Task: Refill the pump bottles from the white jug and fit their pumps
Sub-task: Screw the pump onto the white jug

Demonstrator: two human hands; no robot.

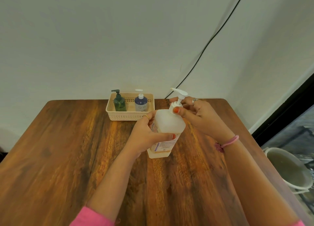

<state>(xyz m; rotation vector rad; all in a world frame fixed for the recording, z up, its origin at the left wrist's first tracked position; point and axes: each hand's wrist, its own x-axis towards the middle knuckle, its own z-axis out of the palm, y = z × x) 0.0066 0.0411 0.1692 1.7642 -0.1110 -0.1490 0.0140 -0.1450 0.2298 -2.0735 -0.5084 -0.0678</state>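
Pink sleeve (92, 217) leads to the left hand (146, 134), clamped around a translucent pump bottle (167, 124). Right hand (200, 113) pinches the white pump (178, 98) collar.

1. This looks like a plain room in a home or a small guest lodging, though the narrow view leaves that uncertain.
2. A wooden table (68, 158) with a glossy, strongly grained top stands pushed against a bare, off-white painted wall (85, 39).
3. A thin black cable (212, 39) runs loose down the wall to the table's far edge (not clipped or hidden in a conduit, as a lab or office might have it).
4. A cream plastic basket (130, 115) holds a dark green pump bottle (120, 102) and a blue pump bottle (141, 102), household toiletry sorts.
5. On the floor to the right stands a white bucket (288, 171) by a dark-framed edge, possibly a doorway.
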